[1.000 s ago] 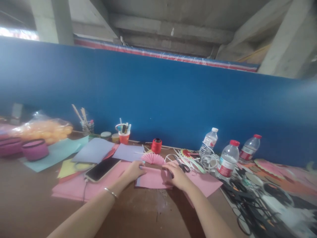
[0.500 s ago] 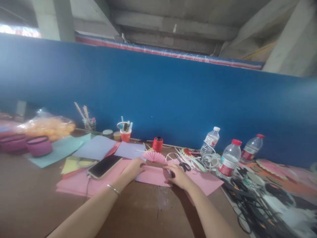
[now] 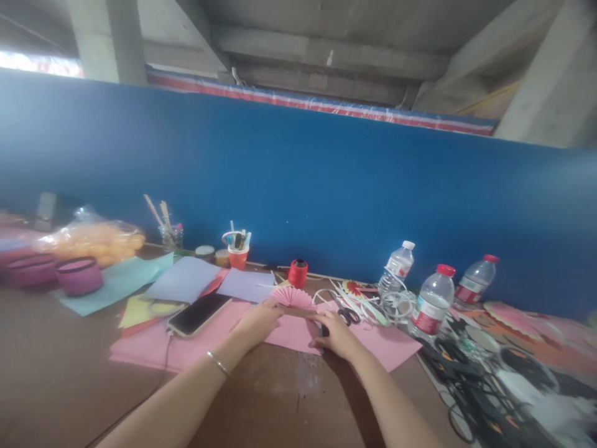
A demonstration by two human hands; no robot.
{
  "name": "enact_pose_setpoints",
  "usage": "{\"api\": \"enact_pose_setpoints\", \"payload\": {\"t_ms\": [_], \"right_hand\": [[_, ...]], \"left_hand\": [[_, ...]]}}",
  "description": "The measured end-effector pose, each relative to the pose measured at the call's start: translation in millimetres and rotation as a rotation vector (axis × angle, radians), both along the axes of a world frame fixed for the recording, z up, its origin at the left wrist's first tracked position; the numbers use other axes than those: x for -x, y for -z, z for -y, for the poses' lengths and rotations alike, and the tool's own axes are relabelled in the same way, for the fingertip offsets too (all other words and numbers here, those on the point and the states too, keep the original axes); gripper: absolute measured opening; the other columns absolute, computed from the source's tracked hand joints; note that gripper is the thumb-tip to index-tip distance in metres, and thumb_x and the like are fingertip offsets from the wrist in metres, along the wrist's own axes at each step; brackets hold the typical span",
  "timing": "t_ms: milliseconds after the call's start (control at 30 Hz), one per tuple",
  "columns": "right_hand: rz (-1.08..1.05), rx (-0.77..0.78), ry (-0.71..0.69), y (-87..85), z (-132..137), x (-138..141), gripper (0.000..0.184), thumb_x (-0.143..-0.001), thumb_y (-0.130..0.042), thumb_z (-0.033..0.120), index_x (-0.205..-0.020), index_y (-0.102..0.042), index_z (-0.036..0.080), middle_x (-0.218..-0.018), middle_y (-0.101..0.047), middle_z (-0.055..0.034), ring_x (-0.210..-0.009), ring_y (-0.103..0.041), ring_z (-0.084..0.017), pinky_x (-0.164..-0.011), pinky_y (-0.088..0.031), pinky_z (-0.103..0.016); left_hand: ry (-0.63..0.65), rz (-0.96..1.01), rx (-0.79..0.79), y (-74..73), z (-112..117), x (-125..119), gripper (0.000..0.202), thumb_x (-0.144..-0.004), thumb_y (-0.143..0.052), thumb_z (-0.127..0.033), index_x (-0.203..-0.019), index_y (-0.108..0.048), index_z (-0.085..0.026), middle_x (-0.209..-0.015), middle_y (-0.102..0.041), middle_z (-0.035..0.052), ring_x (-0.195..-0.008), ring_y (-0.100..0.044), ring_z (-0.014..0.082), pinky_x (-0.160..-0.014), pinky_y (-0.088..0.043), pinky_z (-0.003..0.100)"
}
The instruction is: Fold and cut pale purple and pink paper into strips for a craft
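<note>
A sheet of pink paper (image 3: 293,336) lies on the table in front of me, with a narrow, darker strip along its far edge. My left hand (image 3: 261,322) has its fingers bent together over the far left corner, gripping the paper there. At the right edge my right hand (image 3: 336,334) pinches the sheet, thumb on the near side and fingers at the far corner. Just beyond the sheet rests a pleated pink paper fan (image 3: 293,297). Behind it stands a red spool of thread (image 3: 298,274). Black-handled scissors (image 3: 349,316) lie past my right hand.
On the left are a phone (image 3: 199,315) with a cable, coloured paper sheets (image 3: 184,280) and purple containers (image 3: 79,276). A red cup of tools (image 3: 238,256) stands at the back. Water bottles (image 3: 433,302) and tangled black cables (image 3: 476,373) occupy the right. A blue partition (image 3: 298,168) rises behind.
My left hand has slid a little right and farther along the paper's far edge, covering more of its left side. My right hand has stayed nearly in place. The view has shifted slightly.
</note>
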State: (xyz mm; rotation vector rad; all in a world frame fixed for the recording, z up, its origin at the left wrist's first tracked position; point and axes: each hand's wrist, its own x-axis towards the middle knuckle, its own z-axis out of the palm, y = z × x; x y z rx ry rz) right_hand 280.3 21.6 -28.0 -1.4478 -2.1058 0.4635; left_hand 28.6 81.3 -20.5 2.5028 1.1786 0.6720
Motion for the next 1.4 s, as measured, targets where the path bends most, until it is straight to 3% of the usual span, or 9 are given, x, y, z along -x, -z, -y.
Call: {"api": "enact_pose_setpoints", "payload": {"t_ms": [100,333,567,667,767,833,1033,1233,1400], "right_hand": [[-0.015,0.009,0.012,0.1,1,2,0.066,-0.062,-0.075,0.05,-0.121,-0.061,0.023,-0.115,-0.059,-0.0106,-0.11,-0.048,-0.029,-0.095,-0.035,-0.039],[-0.07,0.086,0.008,-4.4,5,5,0.082,-0.048,-0.085,0.042,-0.123,-0.059,0.024,-0.124,-0.056,-0.0098,-0.116,-0.047,-0.029,-0.1,-0.034,-0.037],[-0.185,0.155,0.08,-4.9,1,5,0.08,-0.046,-0.084,0.024,-0.121,-0.059,0.019,-0.125,-0.059,-0.0108,-0.115,-0.052,-0.029,-0.1,-0.036,-0.038],[-0.262,0.181,0.125,-4.1,-1,6,0.063,-0.052,-0.078,0.018,-0.113,-0.063,0.019,-0.113,-0.066,-0.0091,-0.104,-0.059,-0.027,-0.091,-0.043,-0.038],[-0.357,0.255,0.156,-2.6,-3,6,0.052,-0.057,-0.072,0.015,-0.108,-0.064,0.017,-0.082,-0.071,-0.0043,-0.072,-0.066,-0.022,-0.068,-0.051,-0.034],[-0.434,0.291,0.172,-1.2,-4,5,0.052,-0.056,-0.072,0.014,-0.107,-0.063,0.016,-0.064,-0.067,0.0008,-0.056,-0.063,-0.019,-0.055,-0.049,-0.03],[-0.702,0.157,0.238,2.1,-10,-4,0.06,-0.062,-0.07,0.03,-0.118,-0.053,0.016,-0.066,-0.065,0.0018,-0.067,-0.064,-0.019,-0.065,-0.049,-0.03],[-0.815,0.106,0.28,6.5,-16,-9,0.066,-0.062,-0.072,0.032,-0.122,-0.048,0.016,-0.064,-0.063,0.0029,-0.065,-0.064,-0.02,-0.058,-0.047,-0.029],[-0.858,0.141,0.29,8.5,-16,-9,0.061,-0.067,-0.073,0.034,-0.12,-0.049,0.016,-0.073,-0.066,0.0008,-0.07,-0.066,-0.021,-0.065,-0.051,-0.031]], "left_hand": [[0.09,-0.136,-0.071,-3.6,10,-1,0.032,-0.089,-0.054,-0.034,-0.116,-0.054,-0.018,-0.121,-0.055,0.0087,-0.104,-0.056,0.0222,-0.087,-0.048,0.045],[0.099,-0.267,-0.139,-9.1,17,0,0.035,-0.088,-0.054,-0.034,-0.12,-0.052,-0.019,-0.124,-0.053,0.0092,-0.107,-0.054,0.0239,-0.089,-0.046,0.047],[0.084,-0.25,-0.154,-3.3,17,-2,0.037,-0.088,-0.055,-0.034,-0.122,-0.051,-0.019,-0.125,-0.052,0.0094,-0.109,-0.053,0.0248,-0.09,-0.045,0.049],[0.042,-0.188,-0.122,-0.7,16,-2,0.039,-0.088,-0.055,-0.034,-0.123,-0.05,-0.019,-0.127,-0.05,0.0096,-0.111,-0.052,0.0256,-0.092,-0.044,0.05],[0.005,-0.079,-0.049,0.3,13,-3,0.036,-0.088,-0.055,-0.034,-0.12,-0.052,-0.018,-0.125,-0.052,0.0092,-0.109,-0.053,0.0247,-0.091,-0.045,0.049],[-0.045,0.03,0.016,1.0,8,-4,0.034,-0.088,-0.055,-0.034,-0.118,-0.053,-0.018,-0.123,-0.053,0.0089,-0.107,-0.054,0.0237,-0.089,-0.046,0.047],[-0.27,0.447,0.288,8.0,-11,-1,0.037,-0.088,-0.055,-0.033,-0.121,-0.05,-0.017,-0.123,-0.053,0.0093,-0.104,-0.056,0.0232,-0.085,-0.049,0.045],[-0.066,0.635,0.64,8.0,-14,7,0.032,-0.088,-0.055,-0.033,-0.115,-0.054,-0.016,-0.116,-0.057,0.008,-0.097,-0.059,0.021,-0.081,-0.051,0.042],[0.028,0.742,0.753,3.2,-9,4,0.032,-0.088,-0.055,-0.033,-0.115,-0.054,-0.016,-0.115,-0.057,0.008,-0.097,-0.059,0.0207,-0.081,-0.051,0.041]]}}
